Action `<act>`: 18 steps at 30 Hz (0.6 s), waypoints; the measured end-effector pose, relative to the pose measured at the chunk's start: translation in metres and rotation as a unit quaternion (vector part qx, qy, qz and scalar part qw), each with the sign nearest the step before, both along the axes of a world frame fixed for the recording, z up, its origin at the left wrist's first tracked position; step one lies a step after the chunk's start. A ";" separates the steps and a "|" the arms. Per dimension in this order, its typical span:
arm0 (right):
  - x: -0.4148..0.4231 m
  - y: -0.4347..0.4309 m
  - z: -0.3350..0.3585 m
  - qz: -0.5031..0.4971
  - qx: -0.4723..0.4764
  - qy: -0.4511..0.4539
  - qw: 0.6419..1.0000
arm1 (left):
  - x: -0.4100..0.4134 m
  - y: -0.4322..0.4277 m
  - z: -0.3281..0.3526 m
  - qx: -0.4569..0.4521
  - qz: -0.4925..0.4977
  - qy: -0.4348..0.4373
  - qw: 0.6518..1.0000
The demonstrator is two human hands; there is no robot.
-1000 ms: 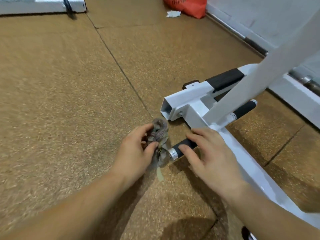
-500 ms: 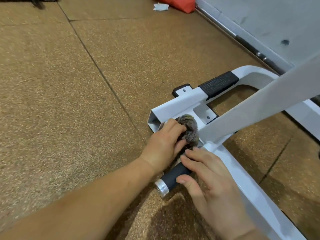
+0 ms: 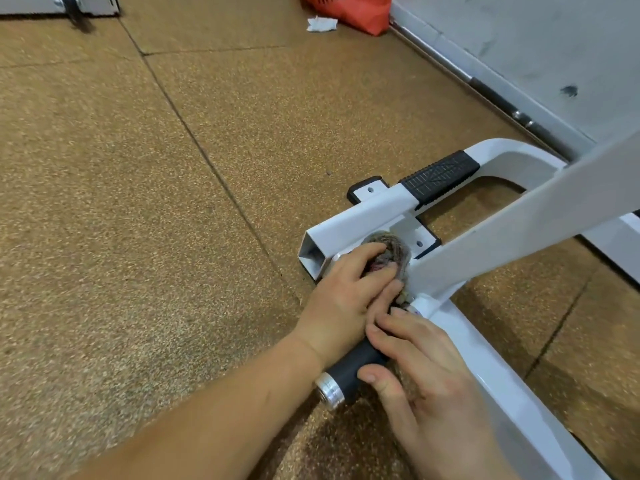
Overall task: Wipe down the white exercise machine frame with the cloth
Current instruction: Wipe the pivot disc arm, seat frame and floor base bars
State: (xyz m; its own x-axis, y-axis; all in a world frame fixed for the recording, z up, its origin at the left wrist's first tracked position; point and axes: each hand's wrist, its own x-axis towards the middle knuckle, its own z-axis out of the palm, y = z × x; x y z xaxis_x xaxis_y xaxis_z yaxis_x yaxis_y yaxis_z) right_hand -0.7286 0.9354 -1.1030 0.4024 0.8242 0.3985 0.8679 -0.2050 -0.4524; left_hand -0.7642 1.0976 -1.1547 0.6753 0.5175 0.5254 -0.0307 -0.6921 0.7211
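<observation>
The white exercise machine frame (image 3: 363,216) lies low on the brown floor at the right, with an open square tube end facing left and a slanted white bar (image 3: 519,223) crossing above it. My left hand (image 3: 343,299) presses a bunched grey cloth (image 3: 393,249) against the joint where the tube meets the slanted bar. My right hand (image 3: 426,372) rests on a black foam-covered peg (image 3: 349,372) with a silver end cap, fingers laid over it, thumb under it.
A black ribbed foot pad (image 3: 440,176) covers part of the frame's curved tube. A grey wall (image 3: 519,46) with a metal rail runs along the right. A red bag (image 3: 349,8) and a white paper scrap (image 3: 322,24) lie at the top.
My left hand carried the cloth from beside the peg's silver end up onto the white frame joint. My right hand stayed on the black peg. The view shifted closer.
</observation>
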 end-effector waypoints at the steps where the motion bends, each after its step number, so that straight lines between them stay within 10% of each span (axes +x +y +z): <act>1: 0.000 -0.001 0.000 0.000 0.000 0.000 1.000 | 0.003 0.000 -0.002 -0.026 -0.004 0.002 1.000; 18: -0.001 0.000 -0.001 -0.008 0.001 0.013 1.000 | -0.013 -0.002 -0.042 0.099 -0.049 0.115 0.987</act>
State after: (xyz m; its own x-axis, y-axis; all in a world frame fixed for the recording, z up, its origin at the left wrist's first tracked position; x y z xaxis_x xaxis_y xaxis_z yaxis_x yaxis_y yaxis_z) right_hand -0.7295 0.9357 -1.1042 0.4269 0.8165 0.3888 0.8519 -0.2189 -0.4757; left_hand -0.7769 1.0959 -1.1968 0.8302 0.3459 0.4373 0.0433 -0.8219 0.5680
